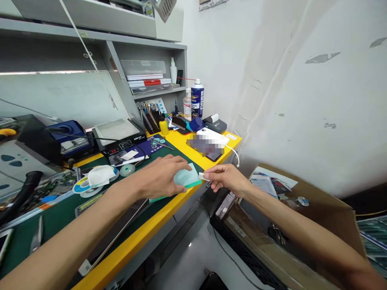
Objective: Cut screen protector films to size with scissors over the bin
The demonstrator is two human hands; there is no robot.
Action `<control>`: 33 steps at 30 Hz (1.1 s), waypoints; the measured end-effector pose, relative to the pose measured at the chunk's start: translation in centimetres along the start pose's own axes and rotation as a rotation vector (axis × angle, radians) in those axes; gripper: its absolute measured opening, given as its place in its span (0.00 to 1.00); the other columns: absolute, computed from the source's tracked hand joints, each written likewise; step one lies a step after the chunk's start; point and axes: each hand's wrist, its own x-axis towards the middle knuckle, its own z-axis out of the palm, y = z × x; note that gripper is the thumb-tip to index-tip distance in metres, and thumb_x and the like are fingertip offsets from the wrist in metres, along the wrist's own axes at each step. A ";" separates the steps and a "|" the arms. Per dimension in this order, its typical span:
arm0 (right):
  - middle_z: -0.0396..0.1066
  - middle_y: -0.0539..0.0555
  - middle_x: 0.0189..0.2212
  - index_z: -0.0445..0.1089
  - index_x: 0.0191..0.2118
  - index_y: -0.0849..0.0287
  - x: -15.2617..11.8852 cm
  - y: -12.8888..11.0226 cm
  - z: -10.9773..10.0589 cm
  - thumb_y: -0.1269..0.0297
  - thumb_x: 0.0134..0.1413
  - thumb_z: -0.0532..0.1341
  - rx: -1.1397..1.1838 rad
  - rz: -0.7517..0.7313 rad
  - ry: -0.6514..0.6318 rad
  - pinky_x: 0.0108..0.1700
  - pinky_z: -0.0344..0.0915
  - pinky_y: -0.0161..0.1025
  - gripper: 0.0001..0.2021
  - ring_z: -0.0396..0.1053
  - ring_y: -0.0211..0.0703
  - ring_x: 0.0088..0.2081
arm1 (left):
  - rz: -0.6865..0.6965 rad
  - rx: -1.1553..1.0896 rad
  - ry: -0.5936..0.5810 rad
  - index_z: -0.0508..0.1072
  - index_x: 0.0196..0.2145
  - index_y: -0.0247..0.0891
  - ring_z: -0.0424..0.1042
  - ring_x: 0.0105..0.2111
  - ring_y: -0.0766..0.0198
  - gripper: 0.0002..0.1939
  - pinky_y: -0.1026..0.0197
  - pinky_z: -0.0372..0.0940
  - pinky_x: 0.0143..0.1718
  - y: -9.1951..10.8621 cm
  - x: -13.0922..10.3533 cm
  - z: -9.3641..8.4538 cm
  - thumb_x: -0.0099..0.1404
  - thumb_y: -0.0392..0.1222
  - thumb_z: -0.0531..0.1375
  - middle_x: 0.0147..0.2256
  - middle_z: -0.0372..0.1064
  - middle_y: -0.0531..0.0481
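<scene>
My left hand [161, 175] reaches over the bench's front edge with thumb and fingers apart. It is at the left side of a pale blue-green pad of sheets [189, 177], which lies near the edge. Whether its fingertips press on the pad, I cannot tell. Just right of the pad, past the edge, my right hand [226, 179] pinches a small flat white piece [202, 176] between thumb and fingers. Below my left forearm, a dark flat panel with a pale edge [121, 227] lies on the green mat [60, 225], partly hidden.
A phone with a blurred screen [208, 147] lies on the yellow bench top [181, 141]. Behind it stand a blue spray can [197, 98] and a small printer [215, 123]. Tape rolls [127, 170] sit left. An open cardboard box [326, 193] stands below my right arm.
</scene>
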 end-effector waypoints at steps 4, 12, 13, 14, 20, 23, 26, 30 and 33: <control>0.74 0.51 0.21 0.80 0.38 0.65 -0.1 0.1 0.0 0.57 0.42 0.77 -0.038 0.007 -0.054 0.27 0.74 0.32 0.19 0.70 0.34 0.21 | 0.084 0.139 0.077 0.77 0.53 0.47 0.68 0.54 0.43 0.20 0.45 0.62 0.51 0.1 -0.9 0.9 0.67 0.53 0.58 0.56 0.70 0.42; 0.73 0.50 0.20 0.79 0.35 0.65 -0.4 0.0 0.7 0.60 0.45 0.75 -0.061 0.004 -0.045 0.27 0.74 0.33 0.14 0.70 0.34 0.21 | 0.200 0.440 0.126 0.73 0.57 0.38 0.72 0.44 0.47 0.22 0.47 0.67 0.42 0.7 -2.1 3.1 0.75 0.38 0.45 0.47 0.74 0.36; 0.73 0.50 0.20 0.79 0.35 0.65 -0.5 0.0 0.8 0.61 0.46 0.75 -0.061 -0.002 -0.037 0.27 0.74 0.33 0.13 0.71 0.35 0.21 | 0.196 0.445 0.129 0.72 0.59 0.36 0.72 0.45 0.46 0.22 0.47 0.67 0.44 0.6 -2.2 3.4 0.75 0.37 0.45 0.49 0.74 0.35; 0.73 0.50 0.20 0.79 0.35 0.65 -0.7 0.0 0.9 0.62 0.46 0.74 -0.060 -0.008 -0.029 0.27 0.74 0.33 0.13 0.71 0.35 0.22 | 0.192 0.443 0.135 0.71 0.59 0.35 0.71 0.47 0.45 0.23 0.46 0.67 0.45 0.4 -2.3 3.6 0.74 0.36 0.45 0.51 0.73 0.34; 0.73 0.50 0.20 0.79 0.37 0.65 -1.0 0.4 1.2 0.61 0.46 0.74 -0.069 -0.077 -0.021 0.26 0.75 0.34 0.14 0.70 0.35 0.21 | 0.069 0.365 0.230 0.70 0.61 0.46 0.62 0.60 0.40 0.24 0.34 0.57 0.58 -0.4 -2.8 5.2 0.74 0.37 0.45 0.61 0.65 0.39; 0.73 0.49 0.19 0.79 0.38 0.66 -1.0 0.6 1.5 0.61 0.48 0.72 -0.084 -0.103 -0.016 0.26 0.74 0.34 0.14 0.69 0.35 0.20 | -0.018 0.275 0.219 0.67 0.64 0.53 0.58 0.63 0.39 0.25 0.30 0.54 0.59 -0.7 -2.8 5.5 0.75 0.40 0.44 0.65 0.61 0.43; 0.72 0.49 0.18 0.80 0.39 0.66 -1.1 0.8 1.8 0.62 0.49 0.71 -0.087 -0.113 0.000 0.25 0.73 0.33 0.13 0.69 0.35 0.19 | -0.044 0.224 0.202 0.66 0.64 0.55 0.58 0.63 0.39 0.25 0.32 0.56 0.59 -0.8 -2.7 5.6 0.76 0.41 0.44 0.66 0.60 0.44; 0.72 0.49 0.17 0.81 0.38 0.66 -1.3 1.0 1.9 0.64 0.47 0.71 -0.067 -0.118 0.031 0.24 0.72 0.32 0.12 0.70 0.35 0.19 | -0.068 0.192 0.213 0.66 0.63 0.58 0.58 0.64 0.41 0.24 0.33 0.55 0.60 -0.9 -2.5 5.7 0.76 0.43 0.44 0.66 0.60 0.47; 0.73 0.50 0.18 0.81 0.37 0.66 -1.5 1.3 2.0 0.63 0.46 0.72 -0.030 -0.122 0.045 0.26 0.74 0.34 0.13 0.71 0.36 0.19 | -0.075 0.176 0.216 0.66 0.63 0.59 0.58 0.64 0.42 0.24 0.33 0.55 0.60 -1.0 -2.4 5.9 0.75 0.43 0.45 0.66 0.60 0.49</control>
